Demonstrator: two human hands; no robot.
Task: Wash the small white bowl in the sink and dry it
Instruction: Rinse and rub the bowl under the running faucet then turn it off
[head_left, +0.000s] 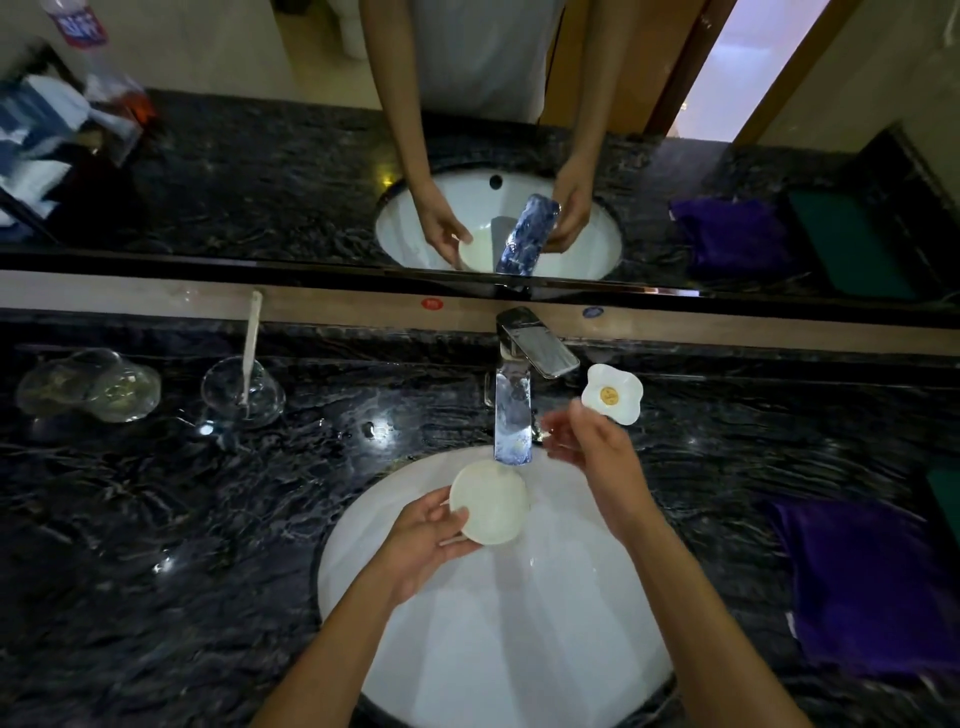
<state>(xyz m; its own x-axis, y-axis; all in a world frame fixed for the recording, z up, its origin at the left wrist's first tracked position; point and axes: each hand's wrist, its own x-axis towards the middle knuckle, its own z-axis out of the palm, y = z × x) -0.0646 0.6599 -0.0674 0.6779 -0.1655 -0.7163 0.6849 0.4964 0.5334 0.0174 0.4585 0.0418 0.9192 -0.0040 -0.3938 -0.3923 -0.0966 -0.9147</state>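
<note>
Both forearms are being extended from the bottom edge over the white sink (571, 623), whose near rim is being cut off by the frame. By the left hand (423, 540) the small white bowl (490, 501) is being held over the basin, just below the spout of the chrome faucet (514, 410): the fingers are being curled round the bowl's left rim from beneath, with the thumb being pressed on its edge. The bowl is being tilted so that its round face is being shown to the camera; whether this is the inside or the underside cannot be made out. Whether water is being run is also hard to tell.

The right hand (592, 441) is being held loosely open just right of the spout, fingers spread and gripping nothing; whether the faucet is being touched cannot be told. A flower-shaped white dish (613, 392) is being partly hidden behind its fingertips. On the dark marble counter (156, 493), a purple cloth (862, 582) is being cut off at the right edge, and two clear glass vessels, blurred, are being seen at the left.
</note>
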